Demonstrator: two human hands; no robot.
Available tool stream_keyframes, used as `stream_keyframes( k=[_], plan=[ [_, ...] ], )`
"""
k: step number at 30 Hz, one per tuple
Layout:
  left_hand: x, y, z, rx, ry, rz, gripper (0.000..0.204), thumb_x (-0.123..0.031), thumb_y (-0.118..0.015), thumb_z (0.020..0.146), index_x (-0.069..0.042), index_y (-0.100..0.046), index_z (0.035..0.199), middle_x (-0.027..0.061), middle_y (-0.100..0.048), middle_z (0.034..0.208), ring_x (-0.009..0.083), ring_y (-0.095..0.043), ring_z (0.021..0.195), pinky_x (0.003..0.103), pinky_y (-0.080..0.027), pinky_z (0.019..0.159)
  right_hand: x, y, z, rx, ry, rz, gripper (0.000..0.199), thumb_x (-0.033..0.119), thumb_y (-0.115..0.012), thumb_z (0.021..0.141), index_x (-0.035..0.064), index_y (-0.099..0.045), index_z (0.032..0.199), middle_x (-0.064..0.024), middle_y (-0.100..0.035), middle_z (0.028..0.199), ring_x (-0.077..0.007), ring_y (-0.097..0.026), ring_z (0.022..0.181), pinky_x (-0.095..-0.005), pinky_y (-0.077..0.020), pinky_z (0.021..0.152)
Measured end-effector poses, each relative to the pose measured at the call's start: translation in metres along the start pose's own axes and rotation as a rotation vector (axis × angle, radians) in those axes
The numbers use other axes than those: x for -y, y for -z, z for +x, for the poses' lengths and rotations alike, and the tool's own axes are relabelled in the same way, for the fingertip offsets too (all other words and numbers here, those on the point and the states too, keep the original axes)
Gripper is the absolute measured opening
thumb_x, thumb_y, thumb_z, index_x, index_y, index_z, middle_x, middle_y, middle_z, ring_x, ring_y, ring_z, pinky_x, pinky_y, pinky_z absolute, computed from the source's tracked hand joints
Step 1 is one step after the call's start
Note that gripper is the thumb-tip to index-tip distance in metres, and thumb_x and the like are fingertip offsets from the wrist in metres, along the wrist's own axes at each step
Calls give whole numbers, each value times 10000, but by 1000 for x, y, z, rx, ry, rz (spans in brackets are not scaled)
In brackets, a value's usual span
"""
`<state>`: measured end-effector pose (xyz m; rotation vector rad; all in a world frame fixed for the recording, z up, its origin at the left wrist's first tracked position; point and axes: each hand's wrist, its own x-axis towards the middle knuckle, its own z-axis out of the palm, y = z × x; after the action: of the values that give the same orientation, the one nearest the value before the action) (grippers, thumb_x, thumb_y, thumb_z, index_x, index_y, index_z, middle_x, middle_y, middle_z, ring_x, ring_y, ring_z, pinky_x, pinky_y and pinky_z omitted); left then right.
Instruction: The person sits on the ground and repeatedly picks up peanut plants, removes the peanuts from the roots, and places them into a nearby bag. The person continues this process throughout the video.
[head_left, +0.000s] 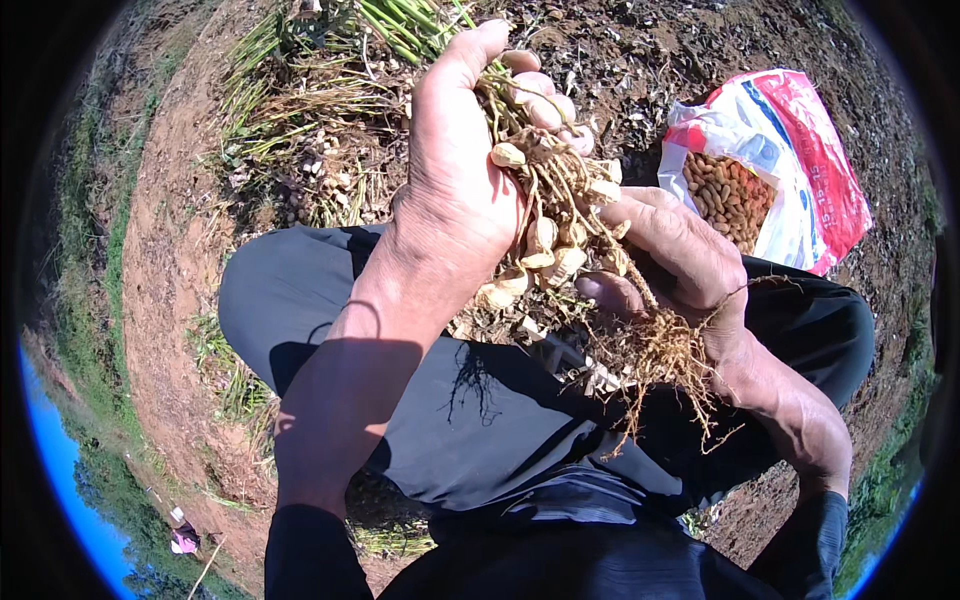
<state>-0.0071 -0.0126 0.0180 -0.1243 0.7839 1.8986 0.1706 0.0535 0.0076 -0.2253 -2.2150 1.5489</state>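
My left hand [455,160] is wrapped round the stems of a peanut plant [545,190], holding it up over my lap. Green stalks stick out beyond the fist at the top. Pale pods hang in a cluster below the fingers, and a tangle of thin brown roots [665,365] trails toward the lower right. My right hand [690,250] is at the right side of the cluster, with its thumb under the pods and its fingers curled against them. Exactly which pods lie between those fingers is partly hidden.
To the right, an open red and white sack [800,170] lies on the soil with many loose peanuts [728,195] in its mouth. Pulled plants [300,110] are heaped at the upper left. My crossed legs [470,400] lie beneath. A distant person in pink [185,540] shows at the lower left.
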Motion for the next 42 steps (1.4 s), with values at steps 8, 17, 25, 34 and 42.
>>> stream_keyframes(
  k=[8, 17, 25, 34, 42],
  plan=[
    [-4, -7, -15, -167, -87, 140, 415, -513, -519, 960, -101, -510, 909, 34, -547, 680, 187, -574, 578, 350, -525, 520, -10, -20, 11, -144, -3, 2, 445, 139, -840, 758, 13, -634, 1132, -115, -608, 1037, -185, -608, 935, -293, -510, 780],
    [-28, -10, -20, 97, -237, 58, 318, -344, -594, 933, -35, -601, 1009, 90, -665, 866, 242, -679, 798, 431, -585, 773, 26, -4, 38, -63, -521, 816, 346, 226, -712, 885, 15, -642, 1149, -13, -671, 1049, -86, -604, 943, -272, -488, 863],
    [-37, -18, -39, 200, -227, 113, 426, -311, -697, 893, 3, -604, 1165, 121, -677, 1068, 236, -666, 949, 393, -546, 899, 42, 19, 51, -8, -531, 983, 357, 222, -706, 865, 37, -589, 1146, -59, -625, 1106, -166, -608, 1054, -349, -483, 964],
    [-66, -67, -69, 440, -636, 387, 554, -345, -732, 858, -16, -533, 1257, 110, -627, 1131, 239, -603, 1086, 415, -522, 962, 74, 17, 57, 127, -310, 1237, 337, 222, -692, 909, 24, -630, 1174, -61, -669, 1111, -125, -635, 997, -300, -524, 894],
    [-64, -72, -51, 585, -433, 26, 211, -66, -622, 875, -66, -553, 1074, 54, -574, 880, 227, -566, 926, 390, -494, 874, 58, 10, 71, 122, -203, 1275, 357, 203, -632, 945, -15, -594, 1225, -56, -663, 1129, -131, -625, 1024, -285, -498, 896]
  ],
)
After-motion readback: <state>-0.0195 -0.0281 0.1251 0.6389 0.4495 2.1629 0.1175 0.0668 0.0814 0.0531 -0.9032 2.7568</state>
